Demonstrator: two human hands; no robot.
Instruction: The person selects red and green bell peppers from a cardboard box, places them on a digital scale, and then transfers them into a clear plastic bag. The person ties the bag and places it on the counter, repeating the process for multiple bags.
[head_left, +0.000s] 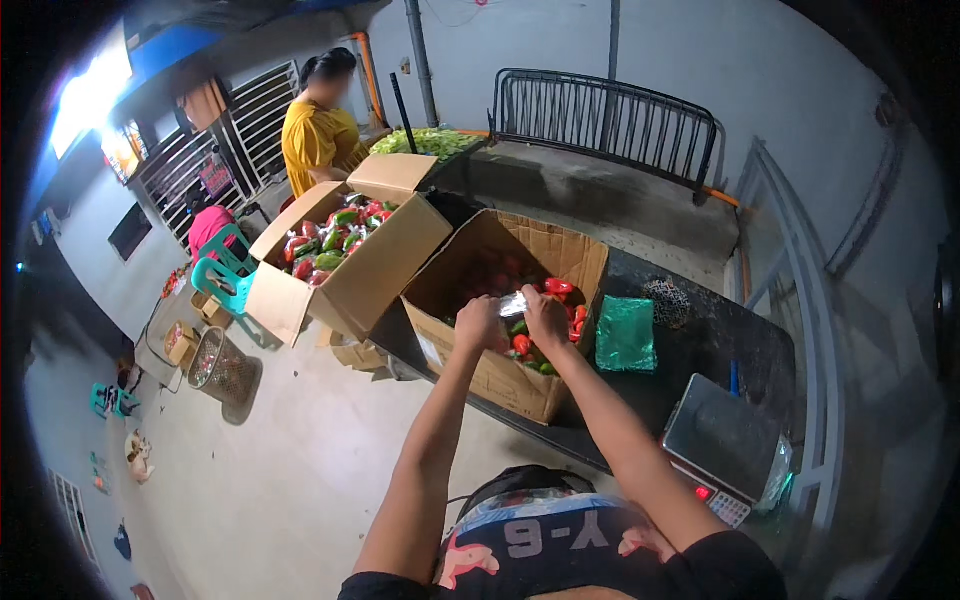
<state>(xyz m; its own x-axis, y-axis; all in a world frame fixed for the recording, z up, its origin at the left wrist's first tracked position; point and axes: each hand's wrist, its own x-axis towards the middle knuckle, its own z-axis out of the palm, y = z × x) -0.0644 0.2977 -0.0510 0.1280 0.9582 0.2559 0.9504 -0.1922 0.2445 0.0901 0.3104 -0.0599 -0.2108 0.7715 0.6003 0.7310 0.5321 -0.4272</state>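
Observation:
Both of my hands are over a cardboard box (495, 379) that stands on a dark table. Between them is a clear plastic bag (513, 304), stretched from one hand to the other. My left hand (478, 324) grips its left side and my right hand (547, 318) its right side. What the bag contains is mostly hidden by my fingers. Below and behind my hands, loose red and green peppers (523, 344) lie in the box. The far left of the box's inside is in shadow.
Left of it, an open carton (390, 262) holds bagged peppers (341, 232). A green plastic stack (626, 334) and a digital scale (724, 439) lie on the black table (697, 352). A person in yellow (319, 135) stands beyond. A wicker basket (217, 367) and teal chairs (225, 285) are left.

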